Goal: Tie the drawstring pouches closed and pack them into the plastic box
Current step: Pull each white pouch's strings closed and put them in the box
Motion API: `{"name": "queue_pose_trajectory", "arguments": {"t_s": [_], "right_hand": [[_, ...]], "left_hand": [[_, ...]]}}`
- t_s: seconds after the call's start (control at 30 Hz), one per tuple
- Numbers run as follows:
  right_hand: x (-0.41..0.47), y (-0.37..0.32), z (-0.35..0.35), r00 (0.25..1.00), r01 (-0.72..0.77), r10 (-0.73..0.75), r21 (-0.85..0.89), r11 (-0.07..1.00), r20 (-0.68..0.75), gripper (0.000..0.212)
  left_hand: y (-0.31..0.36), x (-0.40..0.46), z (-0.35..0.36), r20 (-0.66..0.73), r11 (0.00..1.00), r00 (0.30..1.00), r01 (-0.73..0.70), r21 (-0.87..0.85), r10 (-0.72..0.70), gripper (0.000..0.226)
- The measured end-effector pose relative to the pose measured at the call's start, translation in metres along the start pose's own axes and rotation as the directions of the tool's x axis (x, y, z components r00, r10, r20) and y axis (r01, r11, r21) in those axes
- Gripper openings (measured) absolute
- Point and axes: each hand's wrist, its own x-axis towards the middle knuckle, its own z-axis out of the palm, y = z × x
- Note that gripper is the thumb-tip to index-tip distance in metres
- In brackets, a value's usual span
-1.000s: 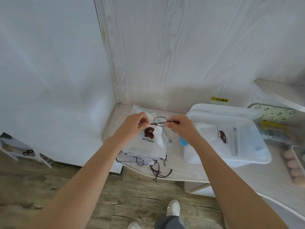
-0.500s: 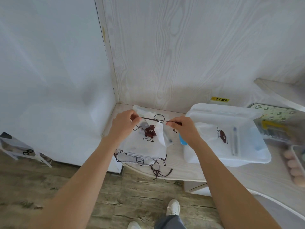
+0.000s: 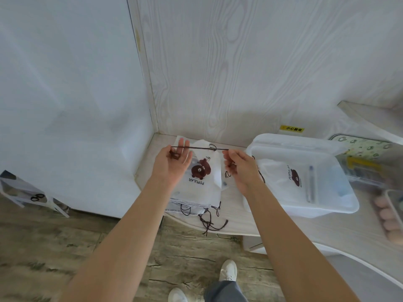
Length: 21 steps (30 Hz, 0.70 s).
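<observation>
Left hand (image 3: 172, 163) and right hand (image 3: 241, 168) each pinch one end of the dark drawstring (image 3: 199, 148), stretched taut with a small knot near its right end, above the bear-printed pouch (image 3: 201, 178). The pouch lies on a stack on the table (image 3: 237, 211), just left of the plastic box (image 3: 314, 207), which already holds another pouch (image 3: 283, 177).

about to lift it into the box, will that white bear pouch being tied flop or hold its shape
The white fabric bear-print pouch probably flops: it lies flat and creased on the pile. Likely light, as the thin dark drawstring stretched taut between the left hand and right hand is lifting its top.
</observation>
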Motion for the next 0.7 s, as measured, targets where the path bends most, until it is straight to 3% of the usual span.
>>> {"name": "queue_pose_trajectory", "arguments": {"t_s": [0.07,0.13,0.2,0.23,0.27,0.3,0.37,0.43,0.47,0.53,0.7], "right_hand": [[-0.003,-0.002,0.001,0.998,-0.066,0.064,0.073,0.995,0.029,0.018],[-0.004,-0.001,0.003,0.994,-0.102,0.098,0.106,0.989,0.045,0.018],[-0.005,0.000,0.007,0.993,-0.118,0.114,0.154,0.981,0.036,0.018],[-0.005,0.000,0.008,0.993,-0.120,0.118,0.174,0.977,0.023,0.019],[-0.005,0.000,0.010,0.993,-0.118,0.119,0.189,0.975,0.007,0.019],[-0.005,0.001,0.010,0.993,-0.114,0.118,0.199,0.973,-0.012,0.020],[-0.003,0.002,0.011,0.993,-0.101,0.110,0.191,0.976,-0.037,0.021],[-0.002,0.004,0.012,0.994,-0.083,0.093,0.174,0.981,-0.050,0.021],[-0.003,0.004,0.013,0.995,-0.076,0.087,0.180,0.981,-0.056,0.021],[-0.003,0.005,0.014,0.994,-0.070,0.085,0.201,0.977,-0.068,0.022],[-0.001,0.002,0.015,0.992,-0.045,0.066,0.195,0.980,-0.105,0.024]], "left_hand": [[-0.001,0.002,0.004,0.003,0.982,0.999,-0.031,-0.188,0.032,0.034],[-0.004,0.004,0.006,-0.028,0.961,0.997,-0.071,-0.268,0.065,0.033],[-0.011,0.002,0.010,-0.061,0.991,0.993,-0.107,-0.079,0.102,0.031],[-0.015,-0.001,0.012,-0.071,0.982,0.988,-0.129,0.136,0.139,0.027],[-0.018,-0.004,0.014,-0.061,0.907,0.979,-0.156,0.392,0.195,0.017],[-0.020,-0.007,0.016,-0.009,0.750,0.969,-0.186,0.634,0.248,0.012],[-0.018,-0.007,0.014,0.194,0.282,0.932,-0.284,0.916,0.307,0.024],[-0.016,-0.008,0.015,0.424,-0.144,0.868,-0.399,0.905,0.258,0.020],[-0.016,-0.008,0.015,0.484,-0.282,0.848,-0.420,0.863,0.215,0.018],[-0.014,-0.006,0.014,0.522,-0.440,0.839,-0.415,0.796,0.154,0.016],[-0.009,-0.006,0.019,0.551,-0.611,0.830,-0.394,0.687,0.085,0.016]]}}
